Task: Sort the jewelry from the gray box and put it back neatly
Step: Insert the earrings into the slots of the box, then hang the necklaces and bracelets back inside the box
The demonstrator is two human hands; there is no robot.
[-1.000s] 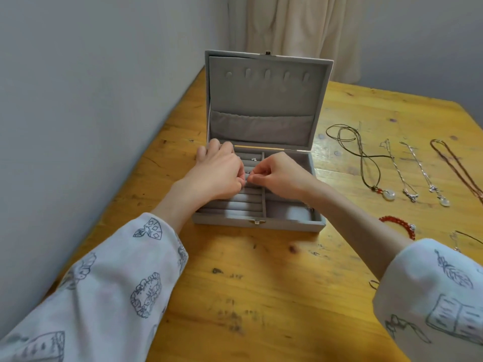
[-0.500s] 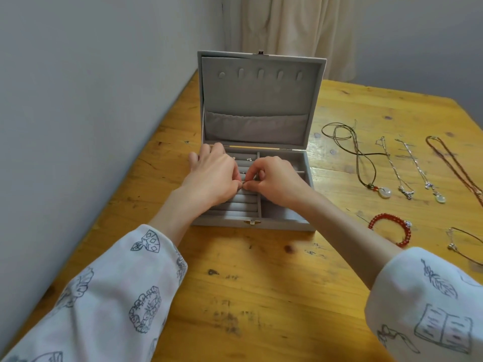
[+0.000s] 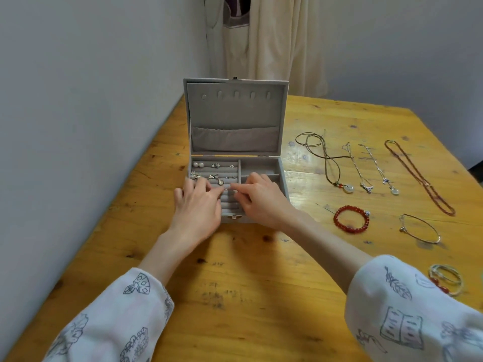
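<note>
Head view: hands [image 3: 227, 202] nearer gray box [image 3: 283, 176] front.

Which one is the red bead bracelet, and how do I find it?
Start at the open gray box and look right, past the person's right hand. The red bead bracelet lies on the wooden table, the only closed ring of round red beads.

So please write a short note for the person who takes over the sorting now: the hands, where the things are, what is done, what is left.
Left hand and right hand: fingertips meet over the ring rolls of the open gray box, on a small piece; the exact grip is unclear.
Done: earrings sit in the far rows of the rolls.
Left: four necklaces, the red bead bracelet, the thin bangle and the bracelets by the right sleeve lie on the table.
</note>
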